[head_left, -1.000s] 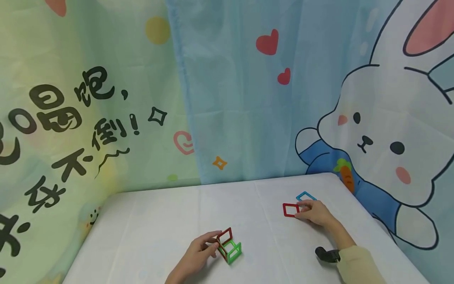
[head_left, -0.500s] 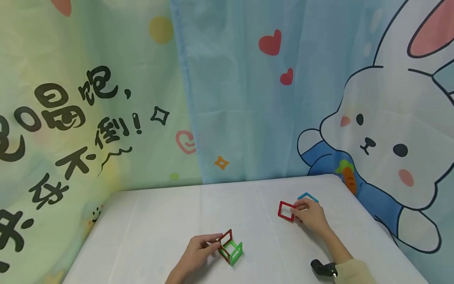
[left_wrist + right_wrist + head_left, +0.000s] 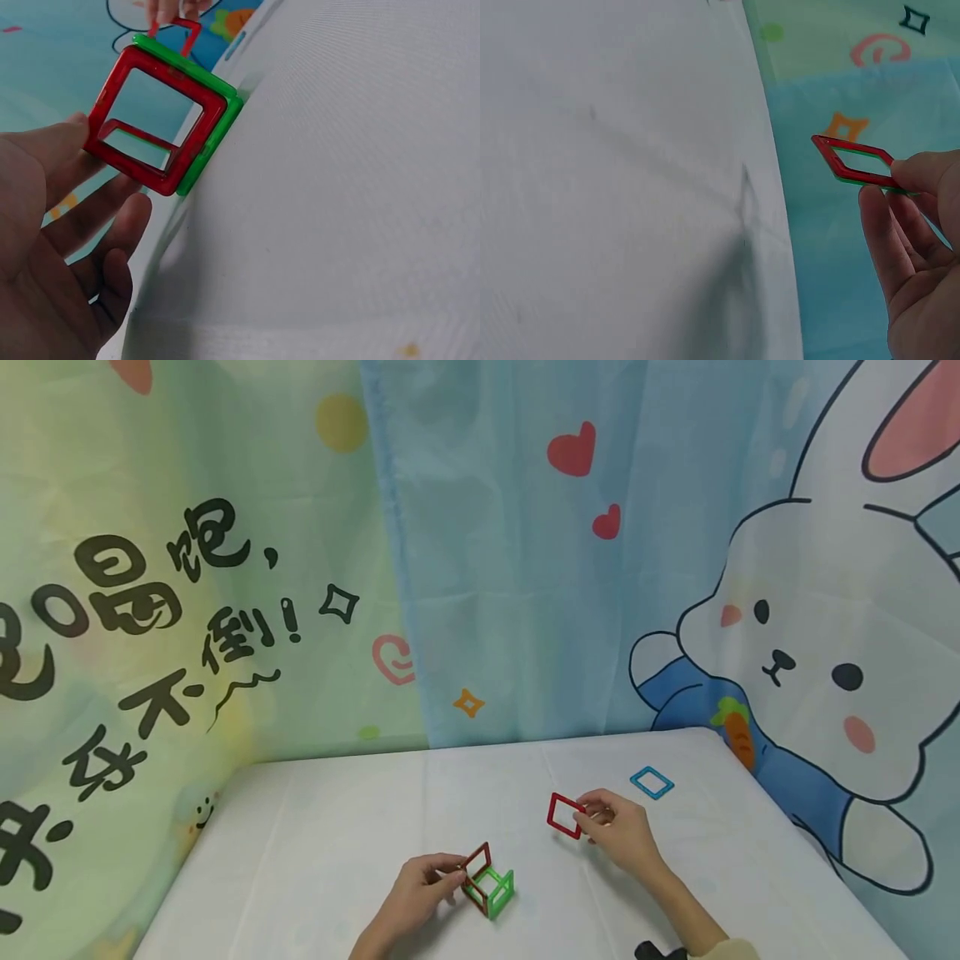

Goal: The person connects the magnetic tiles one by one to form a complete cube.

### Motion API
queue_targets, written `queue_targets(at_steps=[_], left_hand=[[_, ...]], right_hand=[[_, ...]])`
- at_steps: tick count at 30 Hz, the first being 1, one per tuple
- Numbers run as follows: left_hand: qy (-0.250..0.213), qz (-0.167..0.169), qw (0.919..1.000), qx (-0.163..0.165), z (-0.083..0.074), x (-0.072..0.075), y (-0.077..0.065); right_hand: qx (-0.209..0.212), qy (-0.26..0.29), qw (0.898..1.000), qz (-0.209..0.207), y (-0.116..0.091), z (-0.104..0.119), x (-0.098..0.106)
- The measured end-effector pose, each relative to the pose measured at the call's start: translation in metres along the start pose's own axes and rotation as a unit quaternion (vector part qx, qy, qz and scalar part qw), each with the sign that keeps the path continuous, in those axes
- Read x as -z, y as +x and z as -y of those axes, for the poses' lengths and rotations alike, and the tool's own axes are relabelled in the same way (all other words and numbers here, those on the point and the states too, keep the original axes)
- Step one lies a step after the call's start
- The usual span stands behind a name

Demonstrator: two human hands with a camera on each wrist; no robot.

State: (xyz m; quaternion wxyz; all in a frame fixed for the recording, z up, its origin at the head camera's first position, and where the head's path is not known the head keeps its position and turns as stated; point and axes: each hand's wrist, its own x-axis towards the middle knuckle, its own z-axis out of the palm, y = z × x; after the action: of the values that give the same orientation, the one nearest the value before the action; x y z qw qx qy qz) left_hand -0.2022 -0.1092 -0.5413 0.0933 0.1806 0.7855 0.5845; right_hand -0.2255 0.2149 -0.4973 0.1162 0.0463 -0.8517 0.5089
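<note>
A small structure of square magnetic tiles stands on the table, made of red tiles [image 3: 214,111] and green tiles [image 3: 501,897]. My left hand [image 3: 423,889] pinches its left red side between thumb and fingers. To the right, my right hand [image 3: 618,833] grips a single red square magnetic tile [image 3: 552,811] by one edge, above the table and apart from the structure. In the right wrist view the right hand [image 3: 922,232] has its thumb on top of that tile [image 3: 826,154] and fingers beneath.
A blue square magnetic tile [image 3: 651,783] lies flat at the back right of the white-covered table [image 3: 337,827]. Behind the table hangs a printed curtain [image 3: 510,610] with a cartoon rabbit. A black strap piece [image 3: 660,952] sits by the right sleeve [image 3: 726,950].
My right hand has lifted the red tile and carried it left, toward the structure, uncovering the blue tile. The left hand has stayed at the structure.
</note>
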Motion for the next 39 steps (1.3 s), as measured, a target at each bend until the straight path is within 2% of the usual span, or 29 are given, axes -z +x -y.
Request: queue_targets(at_steps=[6, 12, 16, 21, 27, 39], left_hand=[[0.011, 0.006, 0.9997, 0.023, 0.002, -0.001, 0.000], [0.020, 0.009, 0.9994, 0.029, 0.003, 0.000, 0.000], [0.025, 0.012, 0.9990, 0.034, 0.005, 0.000, -0.002], [0.007, 0.025, 0.9985, 0.047, 0.006, -0.002, -0.005], [-0.032, 0.032, 0.9984, 0.034, 0.001, -0.002, -0.003], [-0.036, 0.037, 0.9985, 0.015, 0.002, 0.000, 0.002]], right_hand=[[0.029, 0.008, 1.000, 0.006, -0.012, 0.017, -0.020], [0.039, 0.020, 0.999, 0.008, -0.022, 0.028, -0.038], [0.052, 0.021, 0.998, 0.011, -0.028, 0.033, -0.049], [0.073, 0.001, 0.997, 0.014, -0.034, 0.032, -0.059], [0.098, 0.006, 0.995, 0.021, -0.033, 0.031, -0.064], [0.111, -0.012, 0.993, 0.040, -0.034, 0.030, -0.068]])
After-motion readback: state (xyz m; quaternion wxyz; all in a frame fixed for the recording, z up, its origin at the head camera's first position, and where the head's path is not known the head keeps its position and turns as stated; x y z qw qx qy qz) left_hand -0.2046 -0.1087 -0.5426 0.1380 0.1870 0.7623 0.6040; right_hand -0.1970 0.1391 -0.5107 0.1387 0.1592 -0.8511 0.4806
